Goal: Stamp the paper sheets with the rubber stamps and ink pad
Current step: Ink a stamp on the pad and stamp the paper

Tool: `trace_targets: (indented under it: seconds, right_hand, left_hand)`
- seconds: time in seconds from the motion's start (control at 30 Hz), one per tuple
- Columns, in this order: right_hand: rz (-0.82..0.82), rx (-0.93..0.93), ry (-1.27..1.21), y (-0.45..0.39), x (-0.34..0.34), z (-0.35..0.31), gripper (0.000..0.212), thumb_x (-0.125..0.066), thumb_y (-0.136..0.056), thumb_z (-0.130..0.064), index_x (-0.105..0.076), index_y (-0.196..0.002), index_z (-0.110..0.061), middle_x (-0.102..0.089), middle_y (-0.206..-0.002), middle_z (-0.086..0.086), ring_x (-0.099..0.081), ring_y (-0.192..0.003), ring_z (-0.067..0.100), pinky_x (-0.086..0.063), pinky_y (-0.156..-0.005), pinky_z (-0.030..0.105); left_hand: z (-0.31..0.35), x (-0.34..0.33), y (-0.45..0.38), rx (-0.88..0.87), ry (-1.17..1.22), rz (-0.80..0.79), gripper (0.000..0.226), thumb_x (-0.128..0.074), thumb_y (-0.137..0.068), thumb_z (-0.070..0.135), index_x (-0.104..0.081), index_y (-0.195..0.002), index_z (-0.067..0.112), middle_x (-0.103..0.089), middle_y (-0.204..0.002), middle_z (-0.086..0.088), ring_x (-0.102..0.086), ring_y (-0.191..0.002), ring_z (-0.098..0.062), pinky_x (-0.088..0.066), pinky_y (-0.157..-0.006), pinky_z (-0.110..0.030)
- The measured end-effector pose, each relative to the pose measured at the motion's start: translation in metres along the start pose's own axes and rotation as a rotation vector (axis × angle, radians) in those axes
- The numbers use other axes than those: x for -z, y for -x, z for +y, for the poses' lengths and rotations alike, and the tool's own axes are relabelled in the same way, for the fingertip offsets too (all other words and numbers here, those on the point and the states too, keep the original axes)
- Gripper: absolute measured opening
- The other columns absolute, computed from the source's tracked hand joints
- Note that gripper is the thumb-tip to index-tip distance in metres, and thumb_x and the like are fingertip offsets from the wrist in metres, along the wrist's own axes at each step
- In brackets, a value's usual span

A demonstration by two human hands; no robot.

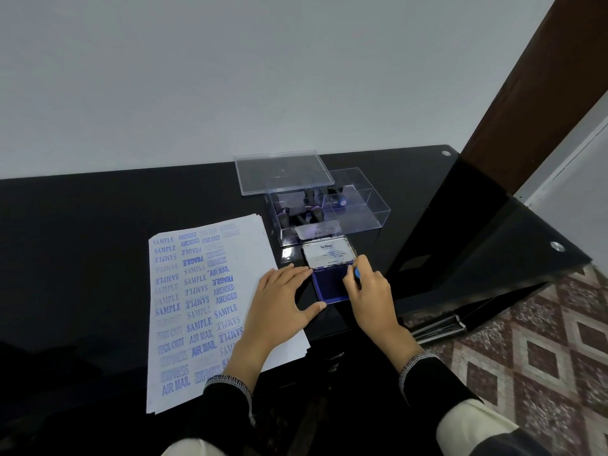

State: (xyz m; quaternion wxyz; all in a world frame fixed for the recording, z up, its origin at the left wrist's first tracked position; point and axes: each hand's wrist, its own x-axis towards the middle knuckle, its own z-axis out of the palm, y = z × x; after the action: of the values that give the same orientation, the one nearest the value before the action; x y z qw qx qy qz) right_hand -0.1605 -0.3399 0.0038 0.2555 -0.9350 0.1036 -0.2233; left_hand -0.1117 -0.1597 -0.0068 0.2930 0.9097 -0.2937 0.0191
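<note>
Sleeves (230, 386) nearest. Landmark is the ink pad (330, 286), open. Left of it, stamped paper sheets (197, 307), top one nearly full. My left hand (279, 301) lies flat, fingers straight, against the pad's left edge, thumb at its front — bracing it, I'd say. My right hand (368, 291) pinches a small blue-topped stamp (357, 273) over the pad's right side; contact unclear. Behind the pad, clear box (375, 205) with spare stamps (309, 209), lid (279, 172) off.

Home room, desk corner.
Glossy black desk (98, 205) against plain pale wall (230, 77); brown door frame (526, 93); patterned diamond floor tiles (543, 350) alongside.
</note>
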Motion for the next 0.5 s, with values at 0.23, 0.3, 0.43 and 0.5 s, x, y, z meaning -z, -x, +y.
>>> trace_targets:
  seconds: [0.23, 0.3, 0.43, 0.5]
  right_hand:
    - [-0.022, 0.0, -0.014, -0.004, 0.001, 0.0, 0.017, -0.052, -0.094, -0.011, -0.039, -0.083, -0.013, -0.046, -0.057, 0.008, -0.044, -0.051, 0.03, -0.031, -0.048, 0.033]
    - [-0.089, 0.004, -0.019, -0.015, 0.005, -0.001, 0.018, -0.051, -0.093, -0.011, -0.036, -0.083, -0.013, -0.046, -0.055, 0.011, -0.044, -0.049, 0.033, -0.03, -0.045, 0.038]
    - [-0.182, 0.024, 0.009, -0.031, 0.008, -0.002, 0.015, -0.048, -0.094, -0.014, -0.038, -0.083, -0.013, -0.057, -0.062, 0.015, -0.052, -0.053, 0.033, -0.04, -0.048, 0.045]
    - [-0.182, 0.02, 0.003, -0.029, 0.009, -0.004, 0.015, -0.047, -0.094, -0.014, -0.037, -0.083, -0.013, -0.056, -0.061, 0.014, -0.051, -0.051, 0.032, -0.039, -0.047, 0.043]
  left_hand:
    - [0.0, 0.001, 0.0, 0.003, 0.008, -0.001, 0.069, -0.054, -0.085, 0.064, -0.037, -0.145, 0.033, -0.038, -0.148, 0.017, -0.022, -0.141, -0.003, -0.003, -0.116, -0.024]
    - [0.0, 0.001, 0.0, 0.001, 0.009, 0.004, 0.069, -0.054, -0.085, 0.063, -0.037, -0.145, 0.033, -0.039, -0.148, 0.017, -0.022, -0.141, -0.003, -0.003, -0.115, -0.024]
    - [0.0, 0.001, -0.001, -0.001, 0.011, 0.004, 0.068, -0.054, -0.085, 0.063, -0.037, -0.145, 0.034, -0.039, -0.147, 0.017, -0.023, -0.14, -0.003, -0.004, -0.115, -0.023]
    - [0.0, 0.001, -0.001, 0.001, 0.009, 0.0, 0.068, -0.054, -0.086, 0.064, -0.037, -0.145, 0.034, -0.039, -0.148, 0.017, -0.022, -0.14, -0.003, -0.003, -0.115, -0.023]
